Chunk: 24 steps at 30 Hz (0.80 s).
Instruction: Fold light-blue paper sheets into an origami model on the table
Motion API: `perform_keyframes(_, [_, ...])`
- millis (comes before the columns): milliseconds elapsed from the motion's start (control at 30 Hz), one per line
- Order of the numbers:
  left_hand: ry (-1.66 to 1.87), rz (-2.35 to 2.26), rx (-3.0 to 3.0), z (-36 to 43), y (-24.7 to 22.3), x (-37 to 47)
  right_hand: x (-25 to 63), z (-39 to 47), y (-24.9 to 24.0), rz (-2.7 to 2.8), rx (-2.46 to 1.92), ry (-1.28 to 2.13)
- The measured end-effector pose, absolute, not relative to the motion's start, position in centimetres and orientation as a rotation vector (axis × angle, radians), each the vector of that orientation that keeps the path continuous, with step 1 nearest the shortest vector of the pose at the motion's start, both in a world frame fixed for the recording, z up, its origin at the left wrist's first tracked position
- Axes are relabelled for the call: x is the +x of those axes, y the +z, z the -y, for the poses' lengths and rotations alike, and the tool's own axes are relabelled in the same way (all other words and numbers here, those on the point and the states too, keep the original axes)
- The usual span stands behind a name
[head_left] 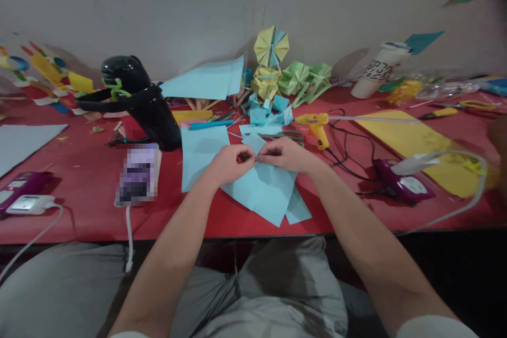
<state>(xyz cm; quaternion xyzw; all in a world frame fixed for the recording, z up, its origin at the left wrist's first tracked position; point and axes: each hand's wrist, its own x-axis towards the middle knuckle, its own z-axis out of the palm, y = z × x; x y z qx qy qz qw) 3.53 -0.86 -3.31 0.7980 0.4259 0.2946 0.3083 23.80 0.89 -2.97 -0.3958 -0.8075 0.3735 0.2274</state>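
Observation:
My left hand (233, 162) and my right hand (285, 154) meet over the middle of the work surface, thumbs and fingers pinched close together. Between the fingertips is a small bit of blue paper, mostly hidden by the fingers. Right under both hands lies a light blue paper sheet (263, 193), set at an angle. A narrower blue paper piece (298, 208) sticks out from beneath it on the right. To the left, another blue sheet (202, 150) lies flat. Just behind my right hand, scissors (293, 135) lie partly covered.
Behind are folded blue pieces (263, 113) and yellow and green paper ornaments (271, 47). A yellow glue gun (317, 125) with a black cord lies right, near a purple power strip (407, 182). A black bottle (158, 116) and a phone (138, 174) stand left on the red table (229, 222).

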Motion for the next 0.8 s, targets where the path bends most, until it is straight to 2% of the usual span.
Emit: perform_keyframes(800, [0.743, -1.312, 2.070, 0.6, -2.8, 2.6, 24.8, -1.1, -3.0, 2.187, -1.057, 0.624])
